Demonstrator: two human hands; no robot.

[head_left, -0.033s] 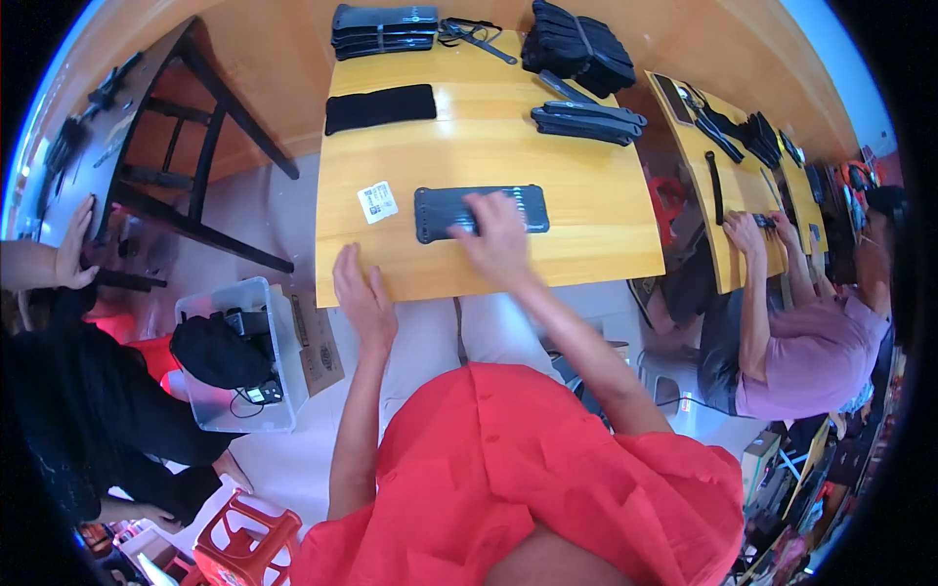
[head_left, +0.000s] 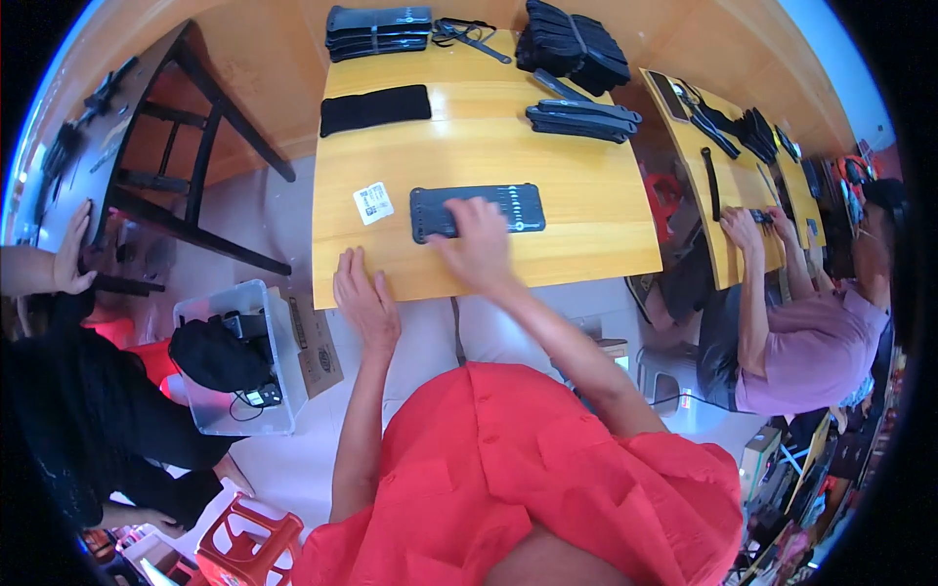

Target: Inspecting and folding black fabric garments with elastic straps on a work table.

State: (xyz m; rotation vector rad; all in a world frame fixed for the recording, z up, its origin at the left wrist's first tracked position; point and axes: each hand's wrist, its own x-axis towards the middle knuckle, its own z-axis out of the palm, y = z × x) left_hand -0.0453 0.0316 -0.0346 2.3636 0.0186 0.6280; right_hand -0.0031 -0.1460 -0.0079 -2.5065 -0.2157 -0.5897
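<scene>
My right hand presses flat, fingers spread, on the long dark strap pad lying crosswise before me, while my open left hand rests nearer, at the table edge.

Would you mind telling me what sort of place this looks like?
Probably a small assembly or packing workshop: stacks of flat black pouches on yellow wooden tables, another seated worker alongside, and a clear plastic bin.
</scene>
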